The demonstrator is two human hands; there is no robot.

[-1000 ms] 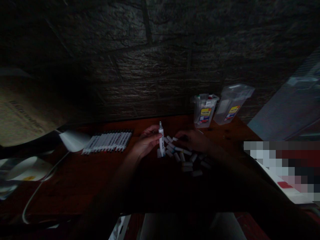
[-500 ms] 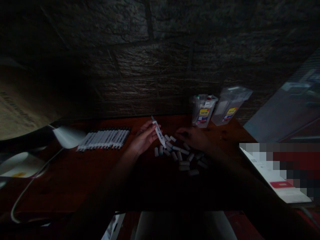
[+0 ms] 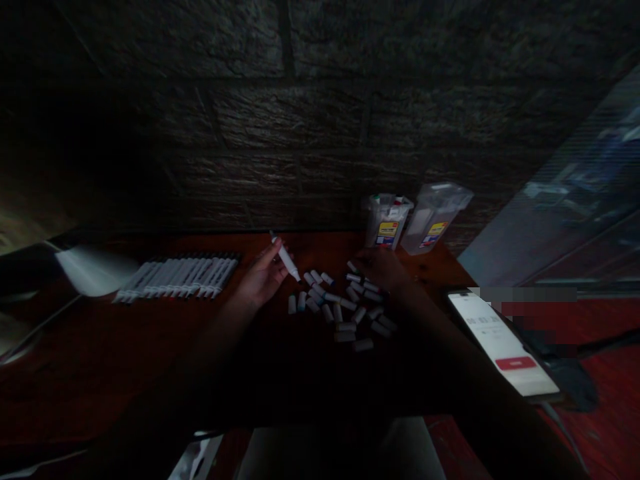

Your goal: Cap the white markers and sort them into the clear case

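The left hand (image 3: 263,275) pinches a white marker (image 3: 287,259), now tilted, no longer upright, its lower end off the loose caps (image 3: 338,313) and thus free of them. The right hand (image 3: 384,268), fingers curled, grip unclear, hovers beside them. Aligned markers (image 3: 177,277) and two clear containers (image 3: 387,217) line the table's (image 3: 165,347) far edge, left and right.
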